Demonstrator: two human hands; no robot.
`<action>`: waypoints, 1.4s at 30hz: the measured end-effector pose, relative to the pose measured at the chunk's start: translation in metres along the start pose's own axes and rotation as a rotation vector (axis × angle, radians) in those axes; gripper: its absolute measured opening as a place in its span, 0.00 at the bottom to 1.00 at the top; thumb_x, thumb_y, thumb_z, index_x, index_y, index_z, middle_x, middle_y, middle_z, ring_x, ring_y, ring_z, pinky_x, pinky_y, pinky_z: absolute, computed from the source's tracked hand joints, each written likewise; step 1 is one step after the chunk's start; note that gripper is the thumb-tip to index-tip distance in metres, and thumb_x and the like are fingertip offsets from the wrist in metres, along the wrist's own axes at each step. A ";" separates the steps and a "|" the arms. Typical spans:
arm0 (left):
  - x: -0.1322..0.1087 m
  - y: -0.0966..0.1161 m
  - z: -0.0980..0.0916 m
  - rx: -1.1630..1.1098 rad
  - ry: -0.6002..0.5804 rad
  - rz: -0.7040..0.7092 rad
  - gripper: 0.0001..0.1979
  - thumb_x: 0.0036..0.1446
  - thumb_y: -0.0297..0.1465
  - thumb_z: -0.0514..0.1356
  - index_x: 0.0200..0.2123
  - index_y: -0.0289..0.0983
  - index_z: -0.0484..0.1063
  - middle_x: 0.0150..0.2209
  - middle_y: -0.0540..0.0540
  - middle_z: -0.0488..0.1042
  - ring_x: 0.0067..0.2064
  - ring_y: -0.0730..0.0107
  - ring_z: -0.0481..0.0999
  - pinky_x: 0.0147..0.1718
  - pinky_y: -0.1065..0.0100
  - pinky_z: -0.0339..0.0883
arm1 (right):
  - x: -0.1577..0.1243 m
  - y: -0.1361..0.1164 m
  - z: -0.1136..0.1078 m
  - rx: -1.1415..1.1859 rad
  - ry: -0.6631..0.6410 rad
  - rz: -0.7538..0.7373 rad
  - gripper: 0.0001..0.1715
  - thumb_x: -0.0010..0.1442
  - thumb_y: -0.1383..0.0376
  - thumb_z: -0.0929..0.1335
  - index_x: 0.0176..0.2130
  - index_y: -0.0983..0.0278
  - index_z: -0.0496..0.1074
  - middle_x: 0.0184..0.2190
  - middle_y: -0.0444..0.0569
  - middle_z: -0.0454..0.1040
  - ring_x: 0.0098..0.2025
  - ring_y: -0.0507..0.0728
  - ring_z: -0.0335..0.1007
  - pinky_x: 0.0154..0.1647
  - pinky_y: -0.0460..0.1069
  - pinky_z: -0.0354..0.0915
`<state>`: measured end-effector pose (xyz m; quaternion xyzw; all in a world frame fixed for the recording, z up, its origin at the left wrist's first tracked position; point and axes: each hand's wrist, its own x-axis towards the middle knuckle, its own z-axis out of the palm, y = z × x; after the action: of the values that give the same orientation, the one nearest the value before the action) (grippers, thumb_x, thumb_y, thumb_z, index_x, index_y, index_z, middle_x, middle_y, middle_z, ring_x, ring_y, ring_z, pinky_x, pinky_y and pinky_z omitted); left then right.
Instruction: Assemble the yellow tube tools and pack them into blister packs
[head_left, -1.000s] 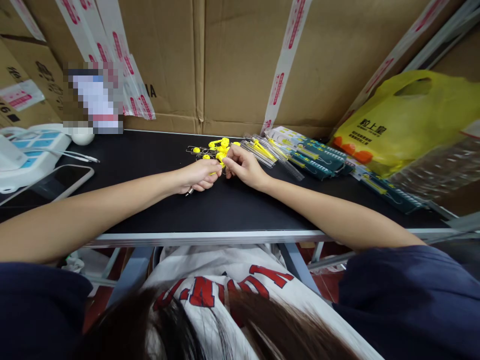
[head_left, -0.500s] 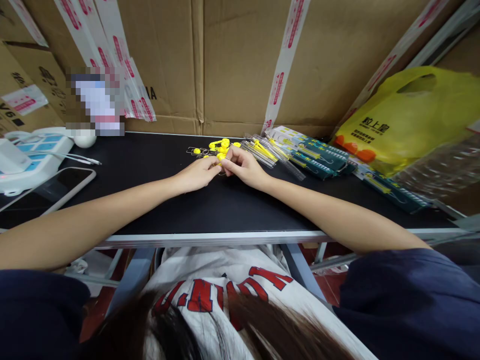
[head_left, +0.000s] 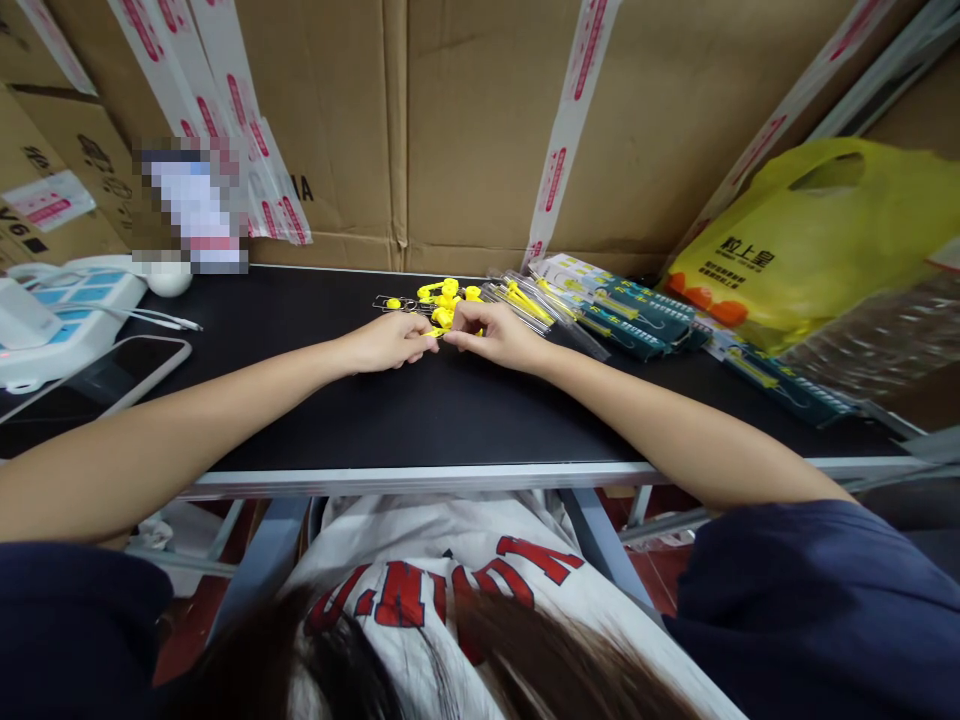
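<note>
Both my hands meet at the middle of a black tabletop [head_left: 420, 415]. My left hand [head_left: 390, 342] is curled, its fingertips pinched against a small yellow-headed metal clip [head_left: 437, 331]. My right hand [head_left: 496, 337] pinches the same clip from the other side. Just beyond my fingers lies a small pile of yellow clips [head_left: 444, 294] with loose wire pieces. To the right of the pile lie clear plastic sleeves [head_left: 525, 300] holding yellow parts.
Green printed packets [head_left: 645, 315] fan out at the right, beside a yellow plastic bag [head_left: 817, 240]. A white power strip [head_left: 52, 310] and a phone [head_left: 127, 365] lie at the left. Taped cardboard boxes [head_left: 465, 120] wall the back. The metal table edge [head_left: 420, 478] runs near my lap.
My two hands have slid slightly farther from me toward the clip pile and closed together; the left hand has gone from a loose fist to a fingertip pinch.
</note>
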<state>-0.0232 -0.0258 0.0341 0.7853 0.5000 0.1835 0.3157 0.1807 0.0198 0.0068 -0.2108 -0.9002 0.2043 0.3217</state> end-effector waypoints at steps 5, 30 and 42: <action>-0.003 0.005 -0.002 0.041 -0.055 -0.021 0.08 0.61 0.28 0.53 0.34 0.33 0.71 0.21 0.54 0.65 0.19 0.81 0.61 0.18 0.78 0.54 | -0.001 0.000 -0.001 0.000 -0.030 -0.015 0.23 0.64 0.49 0.66 0.27 0.63 0.63 0.24 0.44 0.69 0.27 0.51 0.61 0.30 0.47 0.57; -0.011 0.019 0.003 -0.020 -0.127 -0.131 0.11 0.67 0.29 0.45 0.39 0.36 0.65 0.23 0.54 0.61 0.17 0.80 0.55 0.14 0.76 0.49 | -0.001 0.000 0.017 0.212 0.118 0.047 0.27 0.59 0.44 0.69 0.27 0.62 0.60 0.21 0.41 0.67 0.22 0.49 0.61 0.25 0.47 0.57; -0.006 0.008 0.007 -0.080 -0.098 -0.089 0.06 0.67 0.31 0.48 0.35 0.41 0.54 0.22 0.57 0.64 0.16 0.81 0.56 0.14 0.77 0.47 | 0.000 0.002 0.020 0.263 0.160 0.083 0.28 0.56 0.43 0.70 0.27 0.61 0.59 0.18 0.38 0.65 0.20 0.48 0.58 0.24 0.47 0.55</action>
<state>-0.0163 -0.0362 0.0349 0.7571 0.5105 0.1505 0.3788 0.1678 0.0166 -0.0088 -0.2193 -0.8278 0.3160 0.4084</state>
